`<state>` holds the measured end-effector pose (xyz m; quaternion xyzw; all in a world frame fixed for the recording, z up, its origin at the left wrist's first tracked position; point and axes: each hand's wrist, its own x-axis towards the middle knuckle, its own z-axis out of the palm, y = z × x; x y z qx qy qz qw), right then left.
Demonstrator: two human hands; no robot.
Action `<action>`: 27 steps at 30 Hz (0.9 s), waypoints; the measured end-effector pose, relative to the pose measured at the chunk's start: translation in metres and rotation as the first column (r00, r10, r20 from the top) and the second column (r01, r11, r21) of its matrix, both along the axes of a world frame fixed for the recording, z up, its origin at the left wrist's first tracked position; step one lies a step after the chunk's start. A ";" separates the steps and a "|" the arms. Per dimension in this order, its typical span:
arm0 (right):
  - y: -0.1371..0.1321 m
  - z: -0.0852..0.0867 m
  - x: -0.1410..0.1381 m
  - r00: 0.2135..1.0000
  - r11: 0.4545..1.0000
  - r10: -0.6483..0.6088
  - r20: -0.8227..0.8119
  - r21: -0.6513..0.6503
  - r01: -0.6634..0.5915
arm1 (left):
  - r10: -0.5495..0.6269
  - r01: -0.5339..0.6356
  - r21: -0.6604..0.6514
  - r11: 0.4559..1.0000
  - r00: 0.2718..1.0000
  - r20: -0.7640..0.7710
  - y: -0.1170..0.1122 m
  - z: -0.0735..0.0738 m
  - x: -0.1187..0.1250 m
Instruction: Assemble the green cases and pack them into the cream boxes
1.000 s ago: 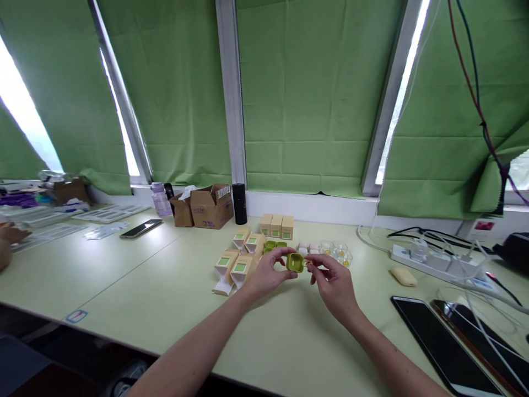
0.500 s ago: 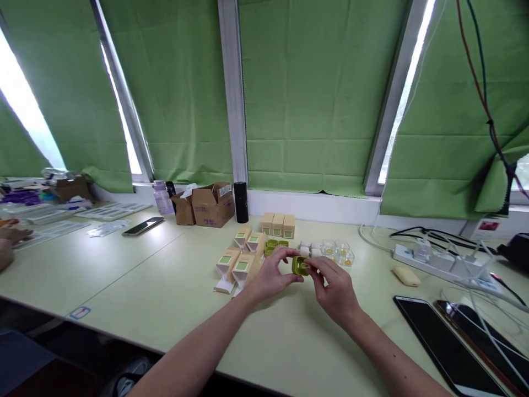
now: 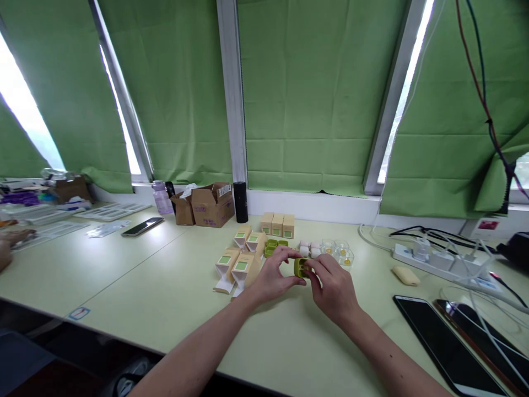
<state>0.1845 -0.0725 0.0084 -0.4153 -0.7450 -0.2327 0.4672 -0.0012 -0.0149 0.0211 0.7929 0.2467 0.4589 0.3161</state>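
Note:
My left hand (image 3: 270, 280) grips a small olive-green square container (image 3: 298, 268) between thumb and fingers, a little above the table, its open side facing right. The fingertips of my right hand (image 3: 336, 289) are pinched together at that opening; what they hold there is too small and covered to make out. Behind my left hand lie more green containers (image 3: 271, 243). White-pink pieces (image 3: 315, 245) and clear cups with yellow centres (image 3: 342, 248) stand behind my right hand. To the left are several kraft boxes with open flaps (image 3: 227, 260).
Three closed kraft boxes (image 3: 277, 225) stand in a row at the back. Beyond are a black bottle (image 3: 240, 202) and a cardboard carton (image 3: 212, 207). On the right lie a power strip (image 3: 446, 264) with cables and a dark tablet (image 3: 442, 336). A co-worker's hand (image 3: 14, 237) shows far left.
The container in my left hand has turned slightly and shifted a little to the right. My right fingertips have moved slightly left, closer against its opening.

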 end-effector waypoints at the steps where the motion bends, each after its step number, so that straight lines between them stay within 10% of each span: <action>1: 0.000 0.000 0.000 1.000 1.000 0.001 0.002 0.000 -0.001 | 0.000 0.000 -0.001 1.000 1.000 0.001 0.000 0.000 0.000; 27: 0.006 -0.004 0.003 0.993 0.993 0.119 -0.004 0.015 -0.119 | -0.024 0.024 -0.011 1.000 1.000 0.015 -0.001 0.000 -0.001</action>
